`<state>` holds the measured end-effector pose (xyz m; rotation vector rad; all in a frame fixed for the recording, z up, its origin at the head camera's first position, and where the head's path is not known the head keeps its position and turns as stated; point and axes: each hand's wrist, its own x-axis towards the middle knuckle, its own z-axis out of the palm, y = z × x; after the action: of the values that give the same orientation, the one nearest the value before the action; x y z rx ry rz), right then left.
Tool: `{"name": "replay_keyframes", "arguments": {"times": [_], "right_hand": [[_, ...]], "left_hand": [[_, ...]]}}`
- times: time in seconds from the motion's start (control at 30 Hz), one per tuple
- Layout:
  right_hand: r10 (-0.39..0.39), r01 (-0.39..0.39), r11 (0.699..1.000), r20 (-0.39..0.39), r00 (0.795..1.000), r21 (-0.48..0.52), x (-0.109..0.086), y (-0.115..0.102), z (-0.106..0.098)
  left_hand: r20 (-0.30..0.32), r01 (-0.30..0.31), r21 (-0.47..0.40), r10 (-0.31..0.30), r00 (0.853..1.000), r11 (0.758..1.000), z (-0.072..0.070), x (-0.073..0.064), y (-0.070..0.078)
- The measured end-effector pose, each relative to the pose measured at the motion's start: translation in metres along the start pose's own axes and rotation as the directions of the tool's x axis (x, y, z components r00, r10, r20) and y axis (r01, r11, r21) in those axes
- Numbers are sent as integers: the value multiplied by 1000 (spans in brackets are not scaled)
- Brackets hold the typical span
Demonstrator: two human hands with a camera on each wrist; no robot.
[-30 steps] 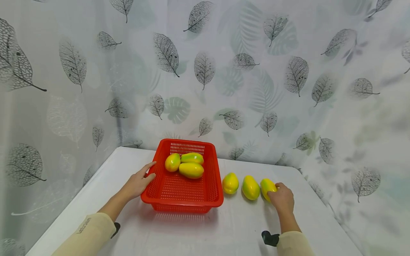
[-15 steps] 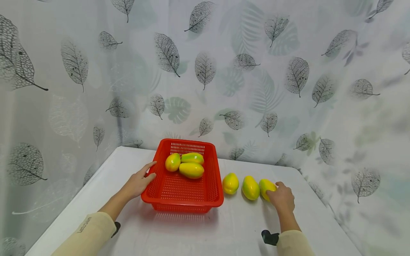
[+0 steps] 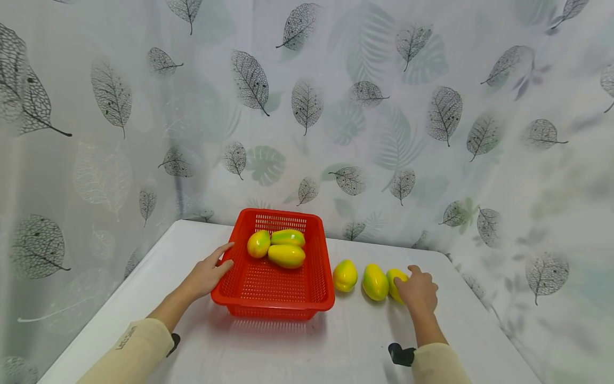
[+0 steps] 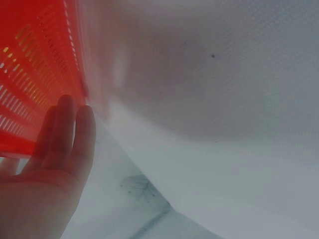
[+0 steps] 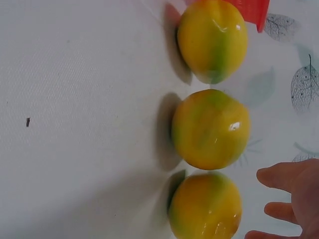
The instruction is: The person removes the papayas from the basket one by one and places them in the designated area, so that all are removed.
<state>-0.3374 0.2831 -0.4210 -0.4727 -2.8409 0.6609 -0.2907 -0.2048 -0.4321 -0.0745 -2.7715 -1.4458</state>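
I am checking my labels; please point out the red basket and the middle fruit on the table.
Red basket [image 3: 272,287]: head view, its bare floor.
Middle fruit [image 5: 211,130]: right wrist view, its centre.

Red basket [image 3: 273,304] on a white table [image 3: 278,357], three yellow-green fruits [image 3: 286,256] grouped inside toward the back – one at left, the other two lying crosswise, one behind the other. Left hand [image 3: 205,276] at the basket's left rim, fingers extended. Right of the basket, a row of three more: first fruit [image 3: 345,276], middle fruit [image 3: 376,282], end fruit [image 3: 394,294]. Right hand [image 3: 419,290] at the end fruit, covering its right part – contact unclear. Pale sleeves [image 3: 129,352], lettering on the left one. Leaf-print curtain [image 3: 206,64] behind.
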Motion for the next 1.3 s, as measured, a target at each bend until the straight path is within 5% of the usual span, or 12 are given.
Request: {"name": "replay_keyframes", "arguments": {"times": [1.3], "right_hand": [[-138,136,984,9,990,114,-7,-69,5]], "left_hand": [[7,3,-23,-3,1000,1000,-1,0,0]]}}
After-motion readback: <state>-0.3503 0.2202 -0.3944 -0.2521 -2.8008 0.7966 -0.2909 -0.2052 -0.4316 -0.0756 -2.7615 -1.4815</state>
